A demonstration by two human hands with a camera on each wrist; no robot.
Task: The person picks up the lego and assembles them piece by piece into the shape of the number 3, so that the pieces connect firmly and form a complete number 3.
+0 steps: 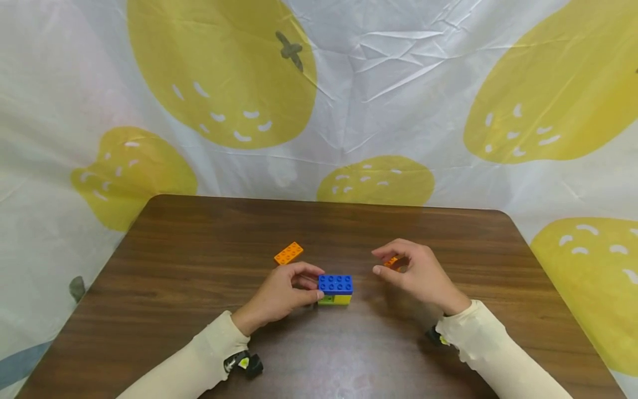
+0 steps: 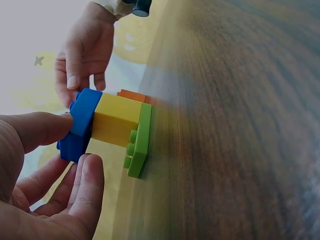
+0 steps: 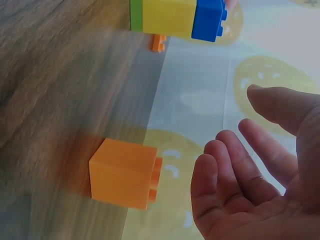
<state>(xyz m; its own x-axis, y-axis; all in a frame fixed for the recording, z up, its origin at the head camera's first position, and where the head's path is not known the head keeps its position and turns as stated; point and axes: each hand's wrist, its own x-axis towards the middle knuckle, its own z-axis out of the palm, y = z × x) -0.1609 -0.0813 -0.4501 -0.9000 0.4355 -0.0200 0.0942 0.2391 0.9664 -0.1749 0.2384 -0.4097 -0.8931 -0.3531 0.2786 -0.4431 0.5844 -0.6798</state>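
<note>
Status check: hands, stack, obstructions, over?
Left hand gripping blue brick atop yellow block. Right hand empty, near orange block. Stack upright, green brick at bottom. Nothing visibly in the way.

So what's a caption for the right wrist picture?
Right hand near an orange block, green-yellow-blue stack at the top.

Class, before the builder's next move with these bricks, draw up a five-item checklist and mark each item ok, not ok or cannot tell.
1. Blue brick steadied: ok; the left hand pinches it.
2. Layers stacked: ok; the yellow block sits between the blue brick and the green base.
3. Right hand free: ok; it holds nothing.
4. Orange block gripped: not ok; it stands near the right hand, apart from its fingers.
5. Orange block's underside clear: cannot tell; hidden.
</note>
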